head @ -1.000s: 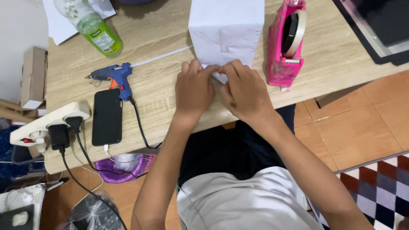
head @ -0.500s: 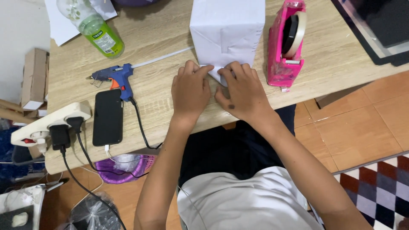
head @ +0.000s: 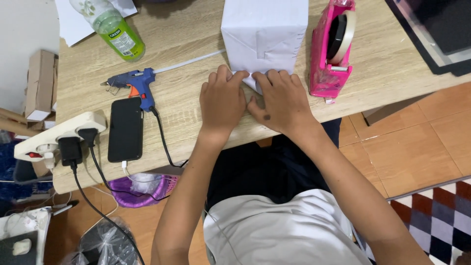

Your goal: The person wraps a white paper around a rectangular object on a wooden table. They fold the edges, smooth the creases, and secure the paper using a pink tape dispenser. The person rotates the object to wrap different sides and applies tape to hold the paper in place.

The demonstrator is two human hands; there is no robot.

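Note:
A box wrapped in white paper (head: pixel 265 34) stands on the wooden table (head: pixel 196 44). Both hands press a folded paper flap (head: pixel 248 77) flat on the table at the box's near end. My left hand (head: pixel 222 98) lies on the flap's left side, fingers together and pointing toward the box. My right hand (head: pixel 281 100) covers the flap's right side, fingertips at the box's base. Most of the flap is hidden under the two hands.
A pink tape dispenser (head: pixel 331 46) stands right of the box. Left lie a blue glue gun (head: pixel 132 83), a black phone (head: pixel 125 128), a power strip (head: pixel 56 135) and a green bottle (head: pixel 115 32). A dark mat (head: pixel 431 34) sits at far right.
Both hands have slid slightly toward the box, pressing the paper flap closer to its base. The camera view shifted a little; nothing else moved.

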